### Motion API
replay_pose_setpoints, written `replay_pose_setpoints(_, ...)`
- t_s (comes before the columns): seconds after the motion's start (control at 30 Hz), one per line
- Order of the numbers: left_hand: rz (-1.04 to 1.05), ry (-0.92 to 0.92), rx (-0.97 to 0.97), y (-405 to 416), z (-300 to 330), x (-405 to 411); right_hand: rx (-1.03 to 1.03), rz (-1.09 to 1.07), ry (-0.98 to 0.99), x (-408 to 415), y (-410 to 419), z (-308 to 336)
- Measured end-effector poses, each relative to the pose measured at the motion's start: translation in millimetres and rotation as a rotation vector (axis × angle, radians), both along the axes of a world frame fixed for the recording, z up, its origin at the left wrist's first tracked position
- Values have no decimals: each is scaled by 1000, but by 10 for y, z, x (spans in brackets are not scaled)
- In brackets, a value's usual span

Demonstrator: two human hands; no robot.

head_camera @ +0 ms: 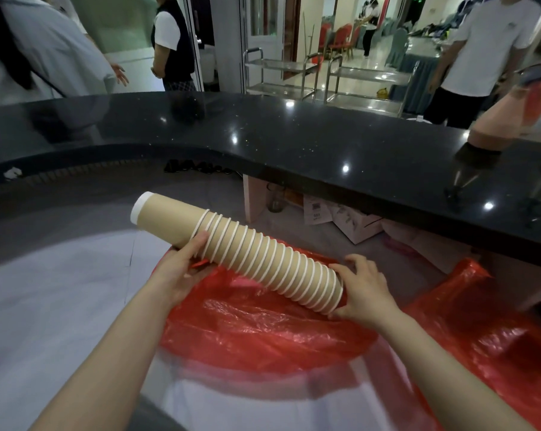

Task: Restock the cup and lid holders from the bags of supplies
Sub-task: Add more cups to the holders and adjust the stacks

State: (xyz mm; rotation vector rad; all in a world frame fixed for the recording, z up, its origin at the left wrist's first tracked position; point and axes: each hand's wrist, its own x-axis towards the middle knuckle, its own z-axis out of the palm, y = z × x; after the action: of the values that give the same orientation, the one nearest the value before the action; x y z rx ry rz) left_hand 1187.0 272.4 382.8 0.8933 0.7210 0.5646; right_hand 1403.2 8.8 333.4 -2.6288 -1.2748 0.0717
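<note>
Both hands hold the cup stack [263, 256] level above the red bag [263, 331]: left hand [182, 269] fingers curled round it, right hand [365, 290] cupping its near end; next, carrying it to a holder, unseen here

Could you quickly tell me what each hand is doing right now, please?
Left hand: holding the stack of paper cups near its narrow end.
Right hand: holding the stack's wide end.

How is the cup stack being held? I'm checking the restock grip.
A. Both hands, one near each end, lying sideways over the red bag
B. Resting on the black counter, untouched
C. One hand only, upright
A: the left hand and right hand grip the stack of paper cups, tilted sideways above the red bag.
</note>
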Motion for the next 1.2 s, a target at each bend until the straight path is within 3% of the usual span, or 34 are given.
replay_pose_setpoints(0.13,9,16,44,30,74,-20,12,-4,-35,-68,36,-15)
replay_pose_setpoints(0.27,29,-13,42,86,176,-89,77,4,58,-60,72,107)
replay_pose_setpoints(0.53,146,-91,54,165,564,-309,376,146,152,-224,309,488)
replay_pose_setpoints(0.63,185,-95,147,199,776,-478,529,235,238,-327,540,598)
replay_pose_setpoints(0.87,335,-98,366,200,1267,-1196,570,328,285,-703,1198,884)
replay_pose_setpoints(1.2,598,-46,676,-208,1939,-2547,653,574,593,-1996,1932,1174)
